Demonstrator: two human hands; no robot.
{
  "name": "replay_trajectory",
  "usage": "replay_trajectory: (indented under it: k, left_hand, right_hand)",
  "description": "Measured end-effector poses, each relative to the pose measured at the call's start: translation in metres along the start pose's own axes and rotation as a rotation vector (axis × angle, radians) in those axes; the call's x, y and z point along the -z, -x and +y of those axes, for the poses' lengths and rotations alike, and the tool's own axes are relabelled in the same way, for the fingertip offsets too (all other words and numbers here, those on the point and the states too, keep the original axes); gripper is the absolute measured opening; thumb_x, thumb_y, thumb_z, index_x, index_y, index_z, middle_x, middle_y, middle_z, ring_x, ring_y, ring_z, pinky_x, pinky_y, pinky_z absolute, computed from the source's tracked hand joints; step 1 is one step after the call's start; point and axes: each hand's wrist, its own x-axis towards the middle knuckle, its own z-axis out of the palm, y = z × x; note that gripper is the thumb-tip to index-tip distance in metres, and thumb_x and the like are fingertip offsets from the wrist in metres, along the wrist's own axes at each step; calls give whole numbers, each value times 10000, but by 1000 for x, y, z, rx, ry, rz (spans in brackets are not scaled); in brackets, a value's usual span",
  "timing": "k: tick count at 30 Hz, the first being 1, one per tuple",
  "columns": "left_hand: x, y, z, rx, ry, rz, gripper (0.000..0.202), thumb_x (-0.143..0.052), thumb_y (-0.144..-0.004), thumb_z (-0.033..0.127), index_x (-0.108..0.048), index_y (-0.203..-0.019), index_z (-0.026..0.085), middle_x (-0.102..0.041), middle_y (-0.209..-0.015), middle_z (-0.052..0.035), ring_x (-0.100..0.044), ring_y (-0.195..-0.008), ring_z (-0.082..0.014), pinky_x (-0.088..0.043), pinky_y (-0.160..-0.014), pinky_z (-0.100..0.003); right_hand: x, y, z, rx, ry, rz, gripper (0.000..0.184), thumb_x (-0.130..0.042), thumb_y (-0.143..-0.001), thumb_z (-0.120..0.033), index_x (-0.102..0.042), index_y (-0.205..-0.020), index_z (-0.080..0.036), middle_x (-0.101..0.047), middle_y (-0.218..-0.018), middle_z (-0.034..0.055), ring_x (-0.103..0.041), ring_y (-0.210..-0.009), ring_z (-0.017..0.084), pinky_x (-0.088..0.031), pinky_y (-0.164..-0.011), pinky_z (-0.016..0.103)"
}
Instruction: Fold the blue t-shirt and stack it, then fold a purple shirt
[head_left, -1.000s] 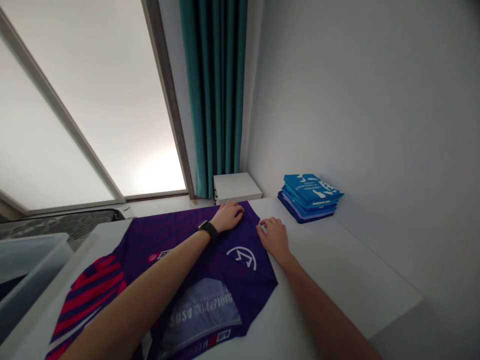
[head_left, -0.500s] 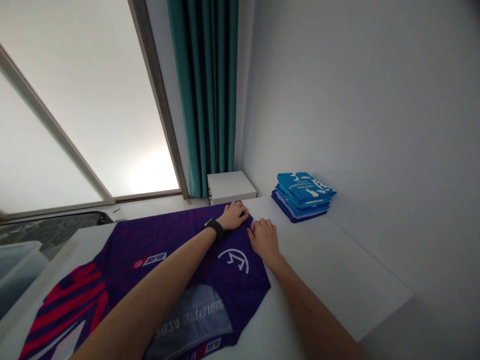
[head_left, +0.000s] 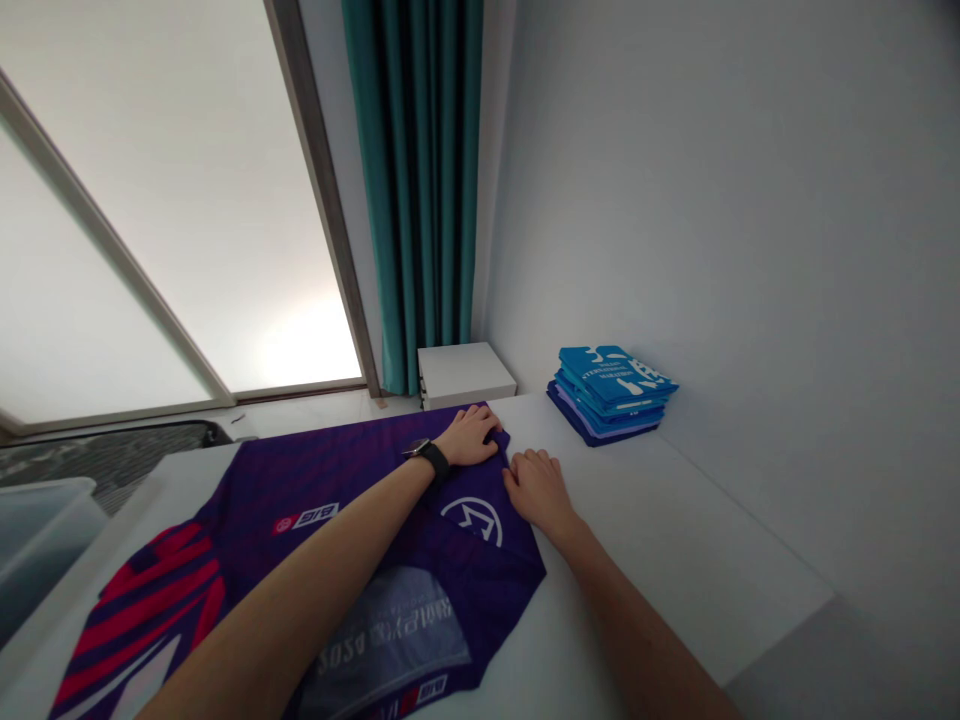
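A purple sports jersey (head_left: 300,470) with red stripes, white logos and a grey neck panel lies spread on the white table (head_left: 645,540). My left hand (head_left: 471,436), with a dark watch (head_left: 427,455) on its wrist, rests on the jersey near its far right corner. Its fingers bend down over the cloth and look closed on a bit of it. Beside it, my right hand (head_left: 536,488) is at the jersey's right edge. The fingers there are curled, with the thumb side against the cloth; the fingertips are partly hidden.
A stack of folded blue and purple shirts (head_left: 611,395) stands on the table by the wall. Beyond the far edge is a white cabinet (head_left: 465,372) before a teal curtain (head_left: 427,200). At left are a clear plastic bin (head_left: 45,540) and an open dark suitcase (head_left: 142,455).
My right hand has shifted slightly right, and its fingers are more curled. My left hand stays almost in place on the jersey. The whole view has moved a little.
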Motion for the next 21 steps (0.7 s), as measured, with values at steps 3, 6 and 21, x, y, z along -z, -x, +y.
replay_trajectory:
  k: [3, 6, 21]
  left_hand:
    - [-1, 2, 2, 7, -27, 20, 219, -535, -847, 289, -611, -1040, 217, -585, -1112, -65, -505, -1059, -246, -409, -882, -382]
    - [-4, 1, 5, 47, -58, 65, 190, -504, -895, 309, -607, -1026, 219, -588, -1101, -67, -500, -1070, -242, -393, -903, -383]
    - [16, 38, 20, -112, -105, 74, 230, -424, -956, 279, -605, -1075, 202, -609, -1053, -68, -542, -989, -211, -403, -882, -358]
  right_hand:
    - [1, 1, 0, 3, -2, -5, 225, -451, -949, -290, -637, -906, -171, -664, -994, 109, -545, -1012, 251, -324, -824, 354]
    - [2, 2, 0, 3, 3, -5, 238, -453, -949, -298, -645, -892, -170, -673, -992, 105, -557, -1007, 248, -326, -827, 354]
    - [22, 1, 20, -46, -23, -189, 313, -382, -968, -297, -659, -891, -174, -721, -969, 99, -633, -959, 217, -318, -810, 330]
